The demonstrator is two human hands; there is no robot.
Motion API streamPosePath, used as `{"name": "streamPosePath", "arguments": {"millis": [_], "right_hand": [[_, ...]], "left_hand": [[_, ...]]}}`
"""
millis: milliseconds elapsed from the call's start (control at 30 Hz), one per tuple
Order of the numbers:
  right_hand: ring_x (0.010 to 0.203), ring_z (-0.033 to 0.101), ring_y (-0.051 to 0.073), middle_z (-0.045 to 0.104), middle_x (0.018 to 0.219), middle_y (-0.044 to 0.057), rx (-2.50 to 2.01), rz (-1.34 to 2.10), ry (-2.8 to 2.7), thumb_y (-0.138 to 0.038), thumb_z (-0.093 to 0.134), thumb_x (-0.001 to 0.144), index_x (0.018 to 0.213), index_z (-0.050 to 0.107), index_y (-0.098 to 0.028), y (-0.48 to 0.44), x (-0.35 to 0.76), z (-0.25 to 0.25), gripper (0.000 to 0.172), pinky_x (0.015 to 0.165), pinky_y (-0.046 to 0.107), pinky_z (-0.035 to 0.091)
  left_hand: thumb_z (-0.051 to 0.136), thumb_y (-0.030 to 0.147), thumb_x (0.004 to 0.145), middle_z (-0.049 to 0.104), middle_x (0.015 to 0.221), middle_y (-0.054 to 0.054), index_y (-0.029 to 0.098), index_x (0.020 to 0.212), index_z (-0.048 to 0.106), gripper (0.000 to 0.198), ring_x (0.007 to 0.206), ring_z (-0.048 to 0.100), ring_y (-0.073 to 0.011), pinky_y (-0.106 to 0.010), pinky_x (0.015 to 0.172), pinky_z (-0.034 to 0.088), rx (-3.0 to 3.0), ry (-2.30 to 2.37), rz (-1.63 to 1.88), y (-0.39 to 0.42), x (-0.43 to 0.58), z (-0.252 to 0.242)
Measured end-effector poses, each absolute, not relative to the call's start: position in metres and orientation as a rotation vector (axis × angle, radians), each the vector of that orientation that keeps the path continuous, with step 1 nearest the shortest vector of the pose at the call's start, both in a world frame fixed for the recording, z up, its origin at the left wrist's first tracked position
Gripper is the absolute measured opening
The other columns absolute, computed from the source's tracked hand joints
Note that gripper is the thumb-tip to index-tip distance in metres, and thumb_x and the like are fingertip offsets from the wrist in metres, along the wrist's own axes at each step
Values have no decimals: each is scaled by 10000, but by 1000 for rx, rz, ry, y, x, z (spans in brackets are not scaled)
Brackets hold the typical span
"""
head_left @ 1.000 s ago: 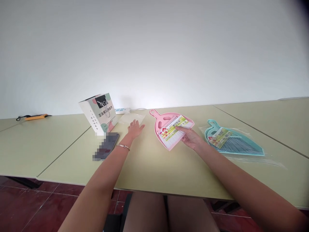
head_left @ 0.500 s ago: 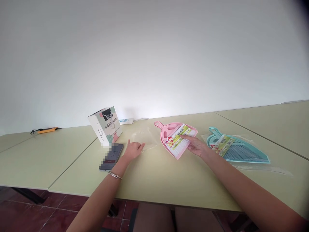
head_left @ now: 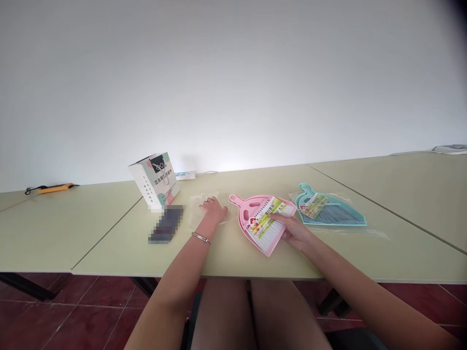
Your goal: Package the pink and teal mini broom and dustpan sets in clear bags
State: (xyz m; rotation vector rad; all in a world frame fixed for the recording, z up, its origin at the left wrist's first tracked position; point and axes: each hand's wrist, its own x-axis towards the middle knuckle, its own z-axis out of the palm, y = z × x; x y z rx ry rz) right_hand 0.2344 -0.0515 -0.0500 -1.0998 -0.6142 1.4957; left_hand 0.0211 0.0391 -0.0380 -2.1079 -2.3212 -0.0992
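Note:
My right hand (head_left: 294, 232) grips a pink dustpan (head_left: 245, 204) by its right edge, thumb on top. A brush with pale bristles (head_left: 269, 240) and a printed label lies inside that dustpan. My left hand (head_left: 213, 210) rests with fingers spread on a clear plastic bag (head_left: 195, 216), flat on the table left of the pink set. To the right of my right hand, a teal dustpan (head_left: 359, 218) with a grey-bristled brush lies in clear wrapping, a similar label across it.
A white printed paper bag (head_left: 148, 182) stands at the left, with a phone (head_left: 166, 226), partly blurred out, before it. An orange object with a black strap (head_left: 54, 188) lies far left. The table (head_left: 109, 214) meets a white wall behind.
My left hand has moved right and its fingers have spread onto the plastic bag. The pink dustpan, still in my right hand, has come slightly nearer. The view has shifted a little.

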Motion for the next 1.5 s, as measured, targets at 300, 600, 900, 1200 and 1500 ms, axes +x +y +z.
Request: {"name": "streamPosePath", "arguments": {"millis": [300, 600, 900, 1200, 1500], "right_hand": [[824, 699, 259, 740, 884, 59, -1099, 1545, -450, -192, 773, 619, 887, 661, -188, -141, 225, -52, 291, 684, 347, 582], [860, 692, 292, 742, 822, 64, -1141, 1514, -382, -212, 834, 513, 825, 687, -155, -191, 209, -59, 350, 776, 394, 574], [822, 695, 291, 739, 809, 75, -1059, 1633, -429, -245, 854, 490, 817, 684, -135, -205, 197, -51, 385, 766, 396, 559], [846, 696, 263, 739, 860, 52, -981, 1613, -333, -270, 842, 529, 924, 659, -176, -205, 185, -57, 445, 726, 343, 584], [801, 703, 218, 739, 873, 49, -943, 1646, -386, -281, 807, 608, 975, 635, -161, -208, 177, -64, 423, 654, 272, 581]], "left_hand": [[336, 44, 834, 572, 1117, -172, 125, 1085, 554, 342, 1081, 534, -257, -370, 866, 418, -2259, -2056, -80, -31, 6, -26], [332, 165, 916, 619, 890, -78, 178, 903, 581, 251, 832, 586, -188, -273, 681, 455, -2241, -1786, -426, -115, 2, -43], [397, 112, 877, 607, 926, -71, 194, 982, 642, 279, 848, 576, -172, -303, 753, 508, -2423, -1441, -918, -133, 26, -49], [421, 130, 880, 605, 878, -55, 216, 1015, 665, 292, 830, 590, -155, -278, 718, 529, -2627, -1295, -1046, -146, 18, -38], [420, 100, 869, 642, 1013, -57, 238, 1082, 644, 338, 971, 607, -176, -311, 824, 541, -2756, -1085, -1007, -160, 36, -26]]}}
